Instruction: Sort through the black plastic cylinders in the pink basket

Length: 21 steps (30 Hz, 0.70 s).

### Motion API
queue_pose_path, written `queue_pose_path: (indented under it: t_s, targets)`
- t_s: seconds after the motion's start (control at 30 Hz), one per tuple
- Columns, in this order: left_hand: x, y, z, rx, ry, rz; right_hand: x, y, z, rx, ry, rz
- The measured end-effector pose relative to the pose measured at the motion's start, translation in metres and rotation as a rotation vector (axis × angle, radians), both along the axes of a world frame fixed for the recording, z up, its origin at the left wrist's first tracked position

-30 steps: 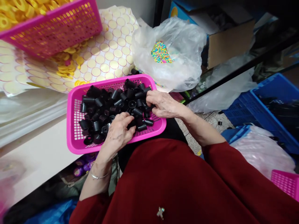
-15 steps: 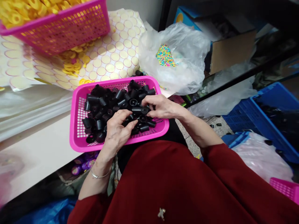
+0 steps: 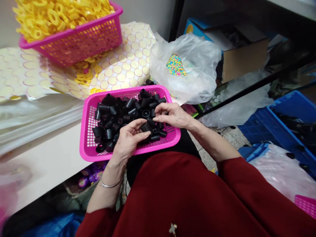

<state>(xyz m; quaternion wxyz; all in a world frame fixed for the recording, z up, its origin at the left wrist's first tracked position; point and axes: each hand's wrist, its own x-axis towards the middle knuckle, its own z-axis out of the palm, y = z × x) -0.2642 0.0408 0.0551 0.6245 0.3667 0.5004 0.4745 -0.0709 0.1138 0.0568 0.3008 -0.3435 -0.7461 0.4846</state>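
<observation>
A pink basket (image 3: 87,131) on my lap holds several short black plastic tubes (image 3: 116,113). My left hand (image 3: 128,140) rests at the basket's near edge, fingers curled around black tubes. My right hand (image 3: 172,116) hovers over the right side of the pile, thumb and fingers pinched near a black tube (image 3: 146,114); whether it grips one is unclear. The two hands almost meet above the heap.
A second pink basket (image 3: 81,41) of yellow rings stands at the back left on sheets of round stickers (image 3: 123,65). A clear bag (image 3: 195,72) with coloured beads lies behind. A blue crate (image 3: 283,118) is on the right.
My hands have drawn closer together over the pile, the left hand curling up with tubes. The view has tilted, showing more of the yellow-ring basket.
</observation>
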Motion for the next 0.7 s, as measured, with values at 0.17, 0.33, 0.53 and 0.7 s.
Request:
queue_pose_path:
  t_s: [0.17, 0.33, 0.53, 0.7]
  targets:
    - [-0.021, 0.008, 0.011, -0.149, -0.227, 0.040, 0.006, 0.010, 0.005, 0.121, -0.248, 0.085]
    - [-0.028, 0.014, 0.011, -0.219, -0.315, 0.072, 0.006, 0.025, 0.009, 0.278, -0.258, -0.097]
    - [-0.033, 0.012, 0.013, -0.191, -0.279, 0.089, 0.001, 0.066, 0.002, 0.432, -0.265, -0.279]
    - [-0.040, 0.007, 0.009, -0.023, 0.033, 0.150, -0.006, 0.088, 0.008, 0.494, -0.412, -0.281]
